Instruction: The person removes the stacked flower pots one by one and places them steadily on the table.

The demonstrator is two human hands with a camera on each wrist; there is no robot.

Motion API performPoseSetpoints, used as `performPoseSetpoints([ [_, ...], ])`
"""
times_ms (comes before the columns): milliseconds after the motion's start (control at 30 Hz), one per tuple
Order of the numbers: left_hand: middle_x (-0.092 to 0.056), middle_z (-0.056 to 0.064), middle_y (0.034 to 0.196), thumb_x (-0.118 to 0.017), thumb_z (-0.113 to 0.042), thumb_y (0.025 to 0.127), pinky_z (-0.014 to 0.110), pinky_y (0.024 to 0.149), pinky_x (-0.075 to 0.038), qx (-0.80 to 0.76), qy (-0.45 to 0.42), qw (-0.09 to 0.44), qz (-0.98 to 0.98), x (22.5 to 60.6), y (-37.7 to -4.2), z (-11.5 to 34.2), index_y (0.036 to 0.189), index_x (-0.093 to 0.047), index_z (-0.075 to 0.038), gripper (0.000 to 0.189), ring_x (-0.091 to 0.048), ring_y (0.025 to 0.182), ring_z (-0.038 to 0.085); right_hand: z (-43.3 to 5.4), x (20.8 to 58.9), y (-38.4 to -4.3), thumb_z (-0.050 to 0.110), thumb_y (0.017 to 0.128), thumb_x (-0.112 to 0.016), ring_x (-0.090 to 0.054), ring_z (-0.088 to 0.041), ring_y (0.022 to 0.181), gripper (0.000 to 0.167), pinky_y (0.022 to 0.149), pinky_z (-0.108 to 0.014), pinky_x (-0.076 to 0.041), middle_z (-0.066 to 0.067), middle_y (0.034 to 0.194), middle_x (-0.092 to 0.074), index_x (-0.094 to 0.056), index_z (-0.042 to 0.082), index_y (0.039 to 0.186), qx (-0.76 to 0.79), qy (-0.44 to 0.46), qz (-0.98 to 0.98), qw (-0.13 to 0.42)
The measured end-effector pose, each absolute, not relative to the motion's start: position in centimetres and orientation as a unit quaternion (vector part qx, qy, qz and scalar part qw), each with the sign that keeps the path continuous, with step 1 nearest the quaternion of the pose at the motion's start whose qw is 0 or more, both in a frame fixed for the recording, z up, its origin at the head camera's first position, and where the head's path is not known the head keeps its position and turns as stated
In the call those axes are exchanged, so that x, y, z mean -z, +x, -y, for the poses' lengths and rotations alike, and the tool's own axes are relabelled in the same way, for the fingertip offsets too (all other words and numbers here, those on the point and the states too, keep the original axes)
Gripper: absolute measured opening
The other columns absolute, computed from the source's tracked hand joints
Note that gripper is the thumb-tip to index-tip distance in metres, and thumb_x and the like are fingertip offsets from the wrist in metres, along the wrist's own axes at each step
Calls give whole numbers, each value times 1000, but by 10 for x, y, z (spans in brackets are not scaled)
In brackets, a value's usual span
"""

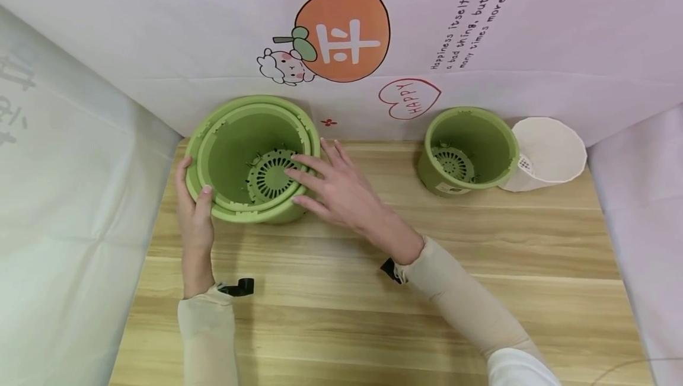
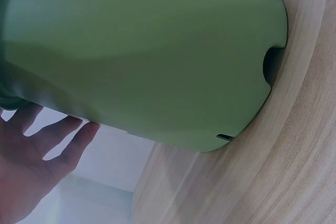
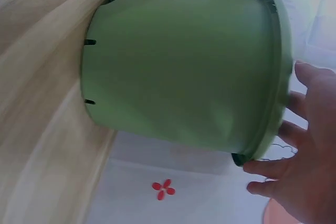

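Observation:
Two green plastic flower pots stand nested at the back left, the inner pot (image 1: 224,143) sitting inside the wider outer pot (image 1: 251,218). Slots ring the inner pot's floor. My left hand (image 1: 196,220) grips the left side of the outer pot, thumb over the rim and fingers along the outside; the left wrist view shows these fingers (image 2: 65,140) against its wall. On the opposite side, my right hand (image 1: 344,190) lies with spread, fairly straight fingers across the rims. From the right wrist view, its fingertips are right at the outer pot's rim (image 3: 281,77).
At the back right is another green pot (image 1: 427,166) with a slotted bottom and a label. Beside it sits a white pot (image 1: 557,149), partly behind the green one. White printed sheeting (image 1: 213,30) walls the wooden table (image 1: 331,303) at the back and sides.

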State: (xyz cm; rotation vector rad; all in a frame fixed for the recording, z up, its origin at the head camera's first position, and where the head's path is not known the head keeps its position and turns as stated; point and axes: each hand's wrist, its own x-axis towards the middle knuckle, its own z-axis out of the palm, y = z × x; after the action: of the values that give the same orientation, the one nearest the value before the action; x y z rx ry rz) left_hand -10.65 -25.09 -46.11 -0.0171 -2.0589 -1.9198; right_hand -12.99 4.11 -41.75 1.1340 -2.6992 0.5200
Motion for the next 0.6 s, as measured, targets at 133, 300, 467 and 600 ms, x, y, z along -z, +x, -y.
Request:
performPoseSetpoints([
  [133,-33,11,155,-44,1,92,34,97,-54,671,-1,160,724,461,-107,250,150,-36,-13,61,-46,131,41,-41,408,-130,55,102,-41,-23,-53,142,54,121,-55,-1,-8,154,-39,-53,24,145,-146,383,911,39],
  [300,-33,10,156,-43,2,90,36,99,-53,663,0,160,731,462,-108,252,150,-36,-14,62,-45,133,40,-38,397,-132,58,101,-39,-21,-57,140,58,120,-58,-3,-10,156,-36,-51,23,146,-115,384,916,-9],
  [467,-33,10,156,-43,1,90,35,98,-54,655,4,164,738,462,-108,252,150,-36,-14,62,-45,133,41,-34,390,-134,60,99,-40,-21,-59,139,62,119,-61,-8,-11,157,-33,-48,23,148,-104,384,916,-47],
  [600,-33,8,156,-42,0,90,36,99,-54,643,5,167,748,462,-108,252,150,-36,-14,62,-45,133,40,-31,383,-136,60,98,-41,-27,-55,139,64,116,-63,-18,-11,160,-28,-45,23,150,-102,377,916,-97],
])
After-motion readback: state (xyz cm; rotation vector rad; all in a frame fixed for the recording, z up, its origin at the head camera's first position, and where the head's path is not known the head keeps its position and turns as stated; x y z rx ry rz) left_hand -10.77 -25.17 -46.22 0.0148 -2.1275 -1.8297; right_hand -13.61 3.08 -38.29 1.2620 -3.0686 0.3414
